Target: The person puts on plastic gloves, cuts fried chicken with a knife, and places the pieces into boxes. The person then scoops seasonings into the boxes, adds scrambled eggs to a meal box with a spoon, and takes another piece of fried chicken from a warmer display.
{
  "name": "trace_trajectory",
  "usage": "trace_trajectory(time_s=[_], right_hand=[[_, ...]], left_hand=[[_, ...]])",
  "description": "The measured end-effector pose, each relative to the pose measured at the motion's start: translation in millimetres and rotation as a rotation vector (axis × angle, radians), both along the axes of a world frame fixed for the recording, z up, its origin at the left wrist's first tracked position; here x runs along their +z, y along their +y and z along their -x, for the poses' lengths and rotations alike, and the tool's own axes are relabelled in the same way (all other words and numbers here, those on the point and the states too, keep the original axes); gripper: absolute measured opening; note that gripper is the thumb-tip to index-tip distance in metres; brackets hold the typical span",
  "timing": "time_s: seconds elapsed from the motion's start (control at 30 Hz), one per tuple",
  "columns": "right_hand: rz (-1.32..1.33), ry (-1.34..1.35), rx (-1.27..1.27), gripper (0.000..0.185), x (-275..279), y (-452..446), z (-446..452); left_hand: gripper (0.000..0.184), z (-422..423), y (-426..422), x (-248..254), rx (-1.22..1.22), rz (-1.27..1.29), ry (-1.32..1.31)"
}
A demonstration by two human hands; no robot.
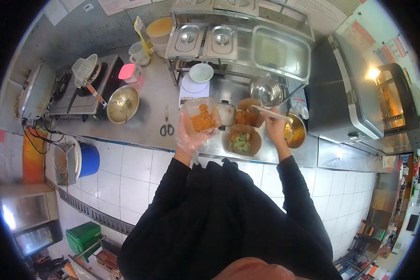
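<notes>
My left hand [191, 140], in a clear plastic glove, is closed around a clear container [212, 109] of orange-brown crumbly food [204, 119]. My right hand [276, 125] grips a utensil with a pale handle [280, 116]; its far end is over a brown paper box [248, 112] with orange-brown food. Nearer me, a second brown box [245, 140] holds green leafy pieces [241, 143]. Right of my right hand stands a metal bowl [295, 132] with yellow food. A lidded pot [227, 113] sits between the container and the boxes.
Scissors [166, 127] and a metal bowl [122, 104] lie left on the steel counter [149, 100]. Behind are a white scale [194, 93] with a pale bowl [201, 73], an empty metal bowl [266, 92] and a raised tray rack [281, 52]. A stove [108, 74] stands far left.
</notes>
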State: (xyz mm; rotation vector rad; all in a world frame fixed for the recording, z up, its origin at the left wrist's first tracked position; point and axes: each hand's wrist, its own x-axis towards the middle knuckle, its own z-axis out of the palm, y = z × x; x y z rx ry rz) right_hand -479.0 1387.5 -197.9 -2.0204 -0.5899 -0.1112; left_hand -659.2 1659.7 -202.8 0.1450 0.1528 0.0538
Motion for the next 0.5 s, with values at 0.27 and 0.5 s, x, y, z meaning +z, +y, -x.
trace_trajectory(time_s=[0.27, 0.5], right_hand=[[0.146, -0.422, 0.159, 0.026, 14, -8, 15], [0.034, -0.435, 0.168, 0.028, -2, -10, 19]], left_hand=[[0.085, 6, 0, 16, 0.049, -0.060, 0.024], [0.081, 8, -1, 16, 0.055, -0.064, 0.003]])
